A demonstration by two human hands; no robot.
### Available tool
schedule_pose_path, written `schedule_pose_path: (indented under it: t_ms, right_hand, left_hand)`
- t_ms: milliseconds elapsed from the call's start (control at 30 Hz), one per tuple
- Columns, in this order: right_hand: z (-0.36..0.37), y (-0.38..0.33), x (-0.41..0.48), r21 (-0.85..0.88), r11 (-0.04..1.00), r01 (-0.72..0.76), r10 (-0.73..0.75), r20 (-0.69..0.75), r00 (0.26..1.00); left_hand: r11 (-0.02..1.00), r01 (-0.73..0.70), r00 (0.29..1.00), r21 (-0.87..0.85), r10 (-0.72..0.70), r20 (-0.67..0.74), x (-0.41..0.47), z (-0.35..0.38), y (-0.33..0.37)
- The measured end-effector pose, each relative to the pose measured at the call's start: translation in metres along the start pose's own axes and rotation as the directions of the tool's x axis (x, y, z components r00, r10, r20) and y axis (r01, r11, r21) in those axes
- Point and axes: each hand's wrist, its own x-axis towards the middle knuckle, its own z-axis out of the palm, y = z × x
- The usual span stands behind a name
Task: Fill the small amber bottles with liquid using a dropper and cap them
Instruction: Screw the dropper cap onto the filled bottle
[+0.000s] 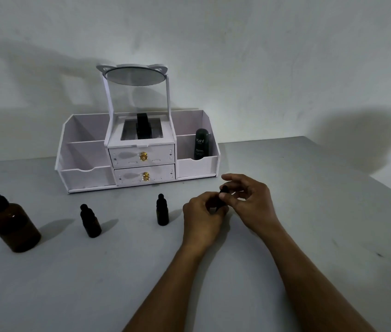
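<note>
Left hand (201, 214) grips the small amber bottle (219, 206) right of centre on the bench (94, 279), right hand (249, 200) pinches its dropper cap (224, 188); probably light, slick, breakable glass, so hold the body.

Bare grey table (321, 236) is stretching open along the near edge and off to the right. The left hand (201, 216) and right hand (252, 202) are meeting mid-table around a third small bottle (223, 190), closing that spot. Leftward, a near small bottle (162, 212), a second small bottle (90, 222) and a large amber bottle (12, 224) are standing well apart, leaving gaps between. A white organizer (86, 174) is blocking the back, against the wall
</note>
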Motion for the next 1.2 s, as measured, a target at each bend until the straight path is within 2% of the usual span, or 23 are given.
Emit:
schedule_pose_path:
  t_ms: [233, 400, 600, 700, 833, 933, 1067, 1133, 1200]
  right_hand:
    - [0.005, 0.000, -0.002, -0.013, 1.000, -0.011, 0.010, -0.047, 0.999]
    - [0.004, -0.003, -0.007, -0.010, 1.000, -0.004, 0.004, -0.055, 0.998]
    - [-0.005, -0.027, -0.013, -0.094, 0.991, 0.094, -0.114, -0.242, 0.963]
    - [0.005, -0.042, -0.018, -0.152, 0.974, 0.167, -0.197, -0.216, 0.956]
    - [0.045, -0.089, -0.028, -0.127, 0.922, 0.366, -0.379, -0.101, 0.920]
    - [0.091, -0.134, -0.035, -0.020, 0.874, 0.486, -0.484, 0.042, 0.874]
    - [0.154, -0.176, -0.032, 0.191, 0.864, 0.466, -0.497, 0.166, 0.852]
    - [0.182, -0.194, -0.029, 0.243, 0.874, 0.421, -0.471, 0.210, 0.857]
    - [0.207, -0.207, -0.025, 0.281, 0.891, 0.358, -0.427, 0.246, 0.870]
  left_hand:
    - [1.000, -0.012, 1.000, 0.006, 0.012, -0.024, -0.001, 0.001, -0.001]
    - [0.999, 0.027, 1.000, -0.042, -0.026, 0.017, -0.006, -0.002, 0.004]
    - [0.957, 0.227, 0.972, -0.181, -0.212, 0.098, -0.033, -0.033, 0.014]
    - [0.934, 0.217, 0.976, -0.283, -0.201, 0.084, -0.062, -0.067, 0.009]
    - [0.938, 0.199, 0.972, -0.283, -0.226, -0.065, -0.097, -0.143, -0.007]
    - [0.944, 0.203, 0.925, -0.261, -0.272, -0.265, -0.117, -0.209, -0.025]
    - [0.970, 0.170, 0.755, -0.174, -0.242, -0.609, -0.127, -0.280, -0.050]
    - [0.975, 0.163, 0.693, -0.149, -0.221, -0.686, -0.124, -0.305, -0.062]
    - [0.978, 0.154, 0.689, -0.142, -0.210, -0.694, -0.116, -0.322, -0.073]
